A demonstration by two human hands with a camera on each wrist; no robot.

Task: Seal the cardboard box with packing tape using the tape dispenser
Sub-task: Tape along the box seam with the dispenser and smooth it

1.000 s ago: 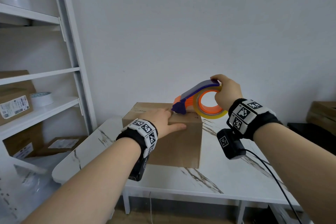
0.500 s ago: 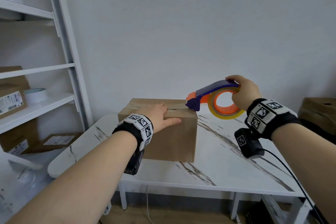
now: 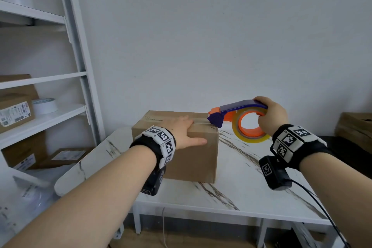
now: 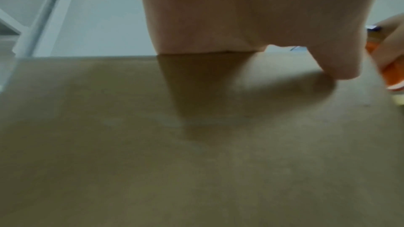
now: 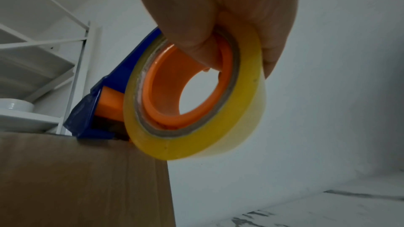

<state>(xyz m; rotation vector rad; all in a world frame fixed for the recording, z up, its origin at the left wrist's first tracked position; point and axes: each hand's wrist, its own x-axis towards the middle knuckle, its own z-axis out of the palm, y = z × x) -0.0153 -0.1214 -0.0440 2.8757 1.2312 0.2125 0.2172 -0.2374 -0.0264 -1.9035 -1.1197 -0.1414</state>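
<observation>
Since the earlier frames the tape dispenser had travelled rightward along the top of the cardboard box, from near the middle of the lid to the box's right-hand top edge, while the left hand had stayed planted on the lid. In the head view the dispenser's blue nose sat right at that edge, with its yellowish tape roll hanging out past the box over the marble-patterned table. The right hand was clamped on the dispenser, fingers curled over the blue top and through the orange core, as the right wrist view showed clearly. A strip of clear tape ran along the lid from under the left hand's fingers to the dispenser's nose. The left hand lay flat with fingers straight on top of the box, its thumb spread down over the front face; the left wrist view showed the palm pressed at the top edge of the brown cardboard. The two hands were near each other but apart, the left on the box and the right just beyond its right side. A white shelving unit stood to the left, holding smaller boxes and a white roll.
</observation>
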